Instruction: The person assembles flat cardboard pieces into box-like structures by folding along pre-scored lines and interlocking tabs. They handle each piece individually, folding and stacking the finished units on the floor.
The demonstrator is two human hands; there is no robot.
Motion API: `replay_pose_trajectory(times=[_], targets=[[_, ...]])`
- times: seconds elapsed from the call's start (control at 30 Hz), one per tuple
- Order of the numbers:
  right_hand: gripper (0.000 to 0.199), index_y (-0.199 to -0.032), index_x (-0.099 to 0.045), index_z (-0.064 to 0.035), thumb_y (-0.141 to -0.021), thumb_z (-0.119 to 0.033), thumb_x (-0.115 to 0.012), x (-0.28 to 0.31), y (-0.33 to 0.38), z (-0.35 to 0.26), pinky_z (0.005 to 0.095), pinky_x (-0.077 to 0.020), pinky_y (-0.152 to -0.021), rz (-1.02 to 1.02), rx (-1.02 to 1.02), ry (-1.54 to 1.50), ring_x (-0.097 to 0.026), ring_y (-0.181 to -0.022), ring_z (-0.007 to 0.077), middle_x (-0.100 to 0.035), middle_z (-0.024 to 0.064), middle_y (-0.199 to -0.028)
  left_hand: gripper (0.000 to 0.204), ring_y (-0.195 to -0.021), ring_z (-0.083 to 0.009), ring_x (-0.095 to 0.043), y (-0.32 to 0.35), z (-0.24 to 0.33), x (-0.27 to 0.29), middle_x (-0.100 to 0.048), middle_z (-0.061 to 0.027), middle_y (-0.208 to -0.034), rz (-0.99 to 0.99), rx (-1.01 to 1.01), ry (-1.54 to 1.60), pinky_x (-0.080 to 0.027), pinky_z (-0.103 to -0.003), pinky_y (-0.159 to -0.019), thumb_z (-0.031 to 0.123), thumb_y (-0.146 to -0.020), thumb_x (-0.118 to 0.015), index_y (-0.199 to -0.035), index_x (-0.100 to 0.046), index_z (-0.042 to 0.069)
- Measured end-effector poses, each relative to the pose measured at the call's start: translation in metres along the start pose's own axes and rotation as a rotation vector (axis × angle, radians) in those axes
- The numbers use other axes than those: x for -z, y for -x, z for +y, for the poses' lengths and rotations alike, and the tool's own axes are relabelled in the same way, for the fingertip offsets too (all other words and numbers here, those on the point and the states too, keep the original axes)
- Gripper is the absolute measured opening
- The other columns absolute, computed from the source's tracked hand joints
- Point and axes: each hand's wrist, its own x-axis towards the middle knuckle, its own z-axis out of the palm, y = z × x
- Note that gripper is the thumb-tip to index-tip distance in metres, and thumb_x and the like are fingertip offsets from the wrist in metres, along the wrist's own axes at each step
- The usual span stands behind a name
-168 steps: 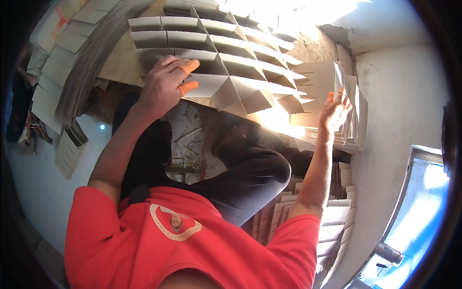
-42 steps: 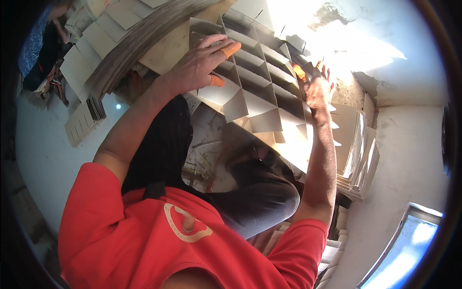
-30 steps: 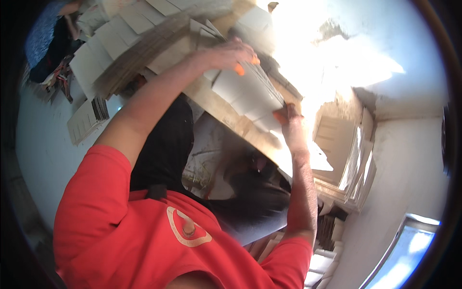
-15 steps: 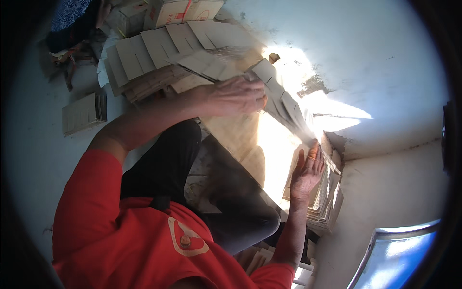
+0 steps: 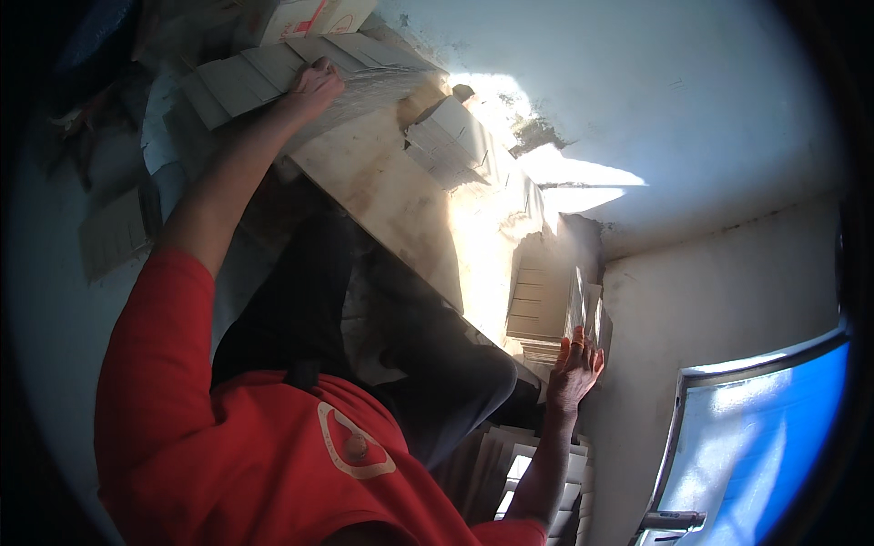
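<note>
At the far left of the low table (image 5: 364, 182), my left hand (image 5: 319, 84) is at a row of overlapping grey slotted cardboard pieces (image 5: 246, 77). Its fingers are curled at the edge of one piece; how many they pinch is hidden. My right hand (image 5: 574, 371) holds nothing, with fingers spread and raised beside a stack of slotted cardboard pieces (image 5: 537, 305) at the table's right end. Between the hands, a block of slotted cardboard (image 5: 451, 141) stands near the wall, partly in bright sunlight.
Behind the row sits a printed carton (image 5: 314, 18). A bundle of cardboard (image 5: 114, 232) lies on the floor at left. More cardboard pieces (image 5: 510, 469) are by my right forearm. A wall (image 5: 710, 118) borders the table's far side; a blue panel (image 5: 774, 428) stands at lower right.
My left hand has moved from mid-table to the far-left row, away from the cardboard it held. My right hand has drawn back toward me from the sunlit pieces. The view has shifted slightly.
</note>
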Motion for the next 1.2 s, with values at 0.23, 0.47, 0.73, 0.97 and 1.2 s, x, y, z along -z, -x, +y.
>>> replay_pose_trajectory(times=[0.23,0.47,0.73,0.97,1.2], targets=[[0.009,-0.092,-0.064,-0.0028,-0.083,-0.005,-0.064,-0.028,0.019,0.041,0.0406,-0.0491,-0.071,0.032,-0.165,-0.144,-0.061,-0.081,0.0336,-0.065,0.0138,-0.087,0.018,-0.109,-0.0278,-0.052,-0.001,0.013,-0.021,-0.064,-0.0136,-0.095,-0.072,0.060,0.144,-0.052,-0.042,-0.077,0.003,-0.080,-0.054,-0.090,-0.068,0.006],[0.023,-0.107,-0.062,-0.0039,-0.086,-0.012,-0.060,-0.129,0.013,0.082,0.0428,-0.0486,-0.080,-0.160,-0.443,-0.171,-0.059,-0.095,0.0333,-0.064,0.0149,-0.100,0.029,-0.108,-0.0360,-0.054,0.007,-0.032,-0.072,-0.059,-0.0178,-0.105,-0.014,-0.075,0.307,-0.045,-0.045,-0.089,0.000,-0.080,-0.051,-0.109,-0.053,0.000],[0.040,-0.108,-0.053,-0.0078,-0.081,-0.033,-0.069,-0.219,-0.012,0.090,0.0510,-0.0441,-0.086,-0.395,-0.631,-0.011,-0.049,-0.111,0.0320,-0.056,0.0137,-0.109,0.044,-0.101,-0.0352,-0.060,-0.014,0.007,0.027,-0.063,-0.0198,-0.109,-0.283,0.093,0.260,-0.049,-0.044,-0.084,0.024,-0.083,-0.067,-0.120,-0.058,0.002],[0.031,-0.102,-0.054,-0.0069,-0.080,-0.023,-0.069,-0.255,0.007,0.122,0.0505,-0.0455,-0.079,-0.389,-0.631,-0.118,-0.054,-0.102,0.0363,-0.060,0.0177,-0.101,0.041,-0.106,-0.0355,-0.058,-0.052,0.158,0.073,-0.061,-0.0209,-0.116,-0.288,-0.098,0.497,-0.047,-0.041,-0.089,0.021,-0.083,-0.068,-0.119,-0.059,0.003],[0.036,-0.100,-0.056,-0.0034,-0.078,-0.025,-0.074,-0.230,-0.019,0.129,0.0406,-0.0476,-0.078,-0.140,-0.934,-0.481,-0.063,-0.086,0.0319,-0.066,0.0179,-0.090,0.039,-0.103,-0.0362,-0.056,-0.102,0.287,0.021,-0.061,-0.0201,-0.109,-0.025,-0.343,0.897,-0.047,-0.041,-0.087,0.015,-0.082,-0.068,-0.114,-0.056,-0.004]])
